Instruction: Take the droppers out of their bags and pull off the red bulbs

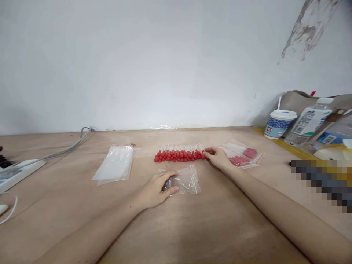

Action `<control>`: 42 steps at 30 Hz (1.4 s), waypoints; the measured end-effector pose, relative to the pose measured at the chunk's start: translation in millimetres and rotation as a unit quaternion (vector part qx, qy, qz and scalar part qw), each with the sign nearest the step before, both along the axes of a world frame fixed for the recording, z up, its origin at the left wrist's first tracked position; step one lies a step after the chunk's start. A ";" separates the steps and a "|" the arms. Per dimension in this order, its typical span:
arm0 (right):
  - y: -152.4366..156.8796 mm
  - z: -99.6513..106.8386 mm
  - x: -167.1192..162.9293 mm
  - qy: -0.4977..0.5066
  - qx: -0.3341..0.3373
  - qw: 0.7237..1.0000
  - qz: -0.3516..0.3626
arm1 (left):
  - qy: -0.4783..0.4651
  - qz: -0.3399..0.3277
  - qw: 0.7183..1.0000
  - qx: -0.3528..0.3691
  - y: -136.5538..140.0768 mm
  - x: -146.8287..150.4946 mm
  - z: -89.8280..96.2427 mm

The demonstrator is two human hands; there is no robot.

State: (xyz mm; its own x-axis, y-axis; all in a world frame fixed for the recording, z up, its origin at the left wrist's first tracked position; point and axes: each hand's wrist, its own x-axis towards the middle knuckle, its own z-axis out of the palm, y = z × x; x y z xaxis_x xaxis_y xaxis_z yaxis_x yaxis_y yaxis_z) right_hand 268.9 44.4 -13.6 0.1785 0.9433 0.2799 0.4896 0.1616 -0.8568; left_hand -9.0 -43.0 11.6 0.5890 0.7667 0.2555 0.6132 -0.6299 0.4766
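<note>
A row of thin white sticks with red rounded tips (178, 156) lies on the table, red ends towards me. At the row's right end my right hand (217, 157) has its thumb and fingertips closed on a red-tipped stick. Nearer to me lies a clear zip bag (187, 181), flat and wrinkled. My left hand (158, 187) rests at the bag's left side, thumb and fingers apart and touching the plastic. Beyond my right hand are clear bags holding red-tipped sticks (239, 160), partly hidden by that hand.
A stack of flat zip bags (114, 163) lies to the left. Further left are a grey cable (66, 151) and a white power strip (24, 174). On the right stand a lidded paper cup (279, 124) with a straw and a plastic bottle (310, 123). A wall (165, 66) rises behind.
</note>
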 end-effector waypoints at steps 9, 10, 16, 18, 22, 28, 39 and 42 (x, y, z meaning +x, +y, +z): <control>-6.7 2.9 -5.9 0.004 0.013 1.000 0.024 | 0.004 -0.001 1.000 -0.003 0.2 -0.5 -0.5; -6.9 2.9 -6.0 0.002 0.016 1.000 0.023 | 0.004 0.000 1.000 -0.003 0.2 -0.5 -0.5; -7.9 2.4 -6.4 -0.024 0.041 0.999 0.023 | 0.001 0.000 1.000 -0.011 -1.0 0.3 1.7; -7.8 2.0 -6.6 -0.035 0.051 0.998 0.018 | -0.001 0.000 1.000 -0.013 -1.6 0.6 2.6; -7.1 0.8 -5.7 -0.053 0.076 0.996 -0.006 | -0.005 -0.003 1.000 -0.010 -1.7 0.6 3.1; -4.9 -1.0 -1.1 -0.077 0.111 0.990 -0.049 | -0.003 -0.005 1.000 -0.006 -0.2 -0.5 0.4; -90.3 41.3 -50.1 -0.240 0.245 0.898 0.277 | 0.013 -0.043 0.999 0.015 1.0 -1.6 2.1; -92.0 33.8 -54.5 -0.304 0.226 0.837 0.395 | 0.029 -0.046 0.999 0.004 1.7 -7.2 2.8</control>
